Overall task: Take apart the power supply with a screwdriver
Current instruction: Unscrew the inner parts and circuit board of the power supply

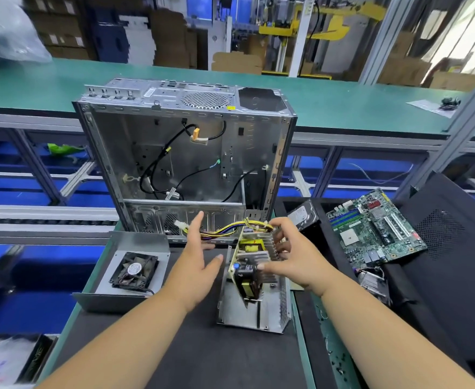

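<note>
Right hand (292, 256) grips the tilted, component-laden power-supply circuit board (251, 258), its long axis running near to far above the open grey metal casing (258, 313); left hand (199, 259), fingers spread and empty, hovers just left.

One PC case (185, 153), open, upright. Two hands: left hand (199, 256), right hand (292, 254), both just in front of case. One circuit board (254, 256) in one metal tray (258, 315). One fan (135, 272) in one cover (135, 242), left-front of case. One motherboard (376, 228), right of case. One drive (303, 214) beside it, possibly hard disk. Loose screws (338, 360), too small to count.
</note>
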`<control>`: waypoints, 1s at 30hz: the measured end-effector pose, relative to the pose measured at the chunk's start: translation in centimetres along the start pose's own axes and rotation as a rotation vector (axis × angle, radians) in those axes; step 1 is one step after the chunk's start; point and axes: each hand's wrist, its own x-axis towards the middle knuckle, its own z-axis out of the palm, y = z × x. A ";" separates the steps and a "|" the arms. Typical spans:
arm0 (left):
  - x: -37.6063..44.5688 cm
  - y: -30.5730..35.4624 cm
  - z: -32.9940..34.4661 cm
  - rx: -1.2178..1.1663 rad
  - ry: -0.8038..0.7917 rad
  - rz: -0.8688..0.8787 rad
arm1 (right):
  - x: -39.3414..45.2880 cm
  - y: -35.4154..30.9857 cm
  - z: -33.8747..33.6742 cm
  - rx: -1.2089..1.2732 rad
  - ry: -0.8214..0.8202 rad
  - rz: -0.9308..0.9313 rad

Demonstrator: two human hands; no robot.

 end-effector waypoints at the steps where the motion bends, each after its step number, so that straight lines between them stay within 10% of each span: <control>1: -0.3 0.0 0.1 0.005 0.008 -0.003 | 0.0 -0.1 -0.1 0.038 0.022 -0.011; 30: 0.9 -2.1 -5.8 0.788 -0.400 0.199 | 0.1 -4.2 -0.7 -0.437 0.289 0.256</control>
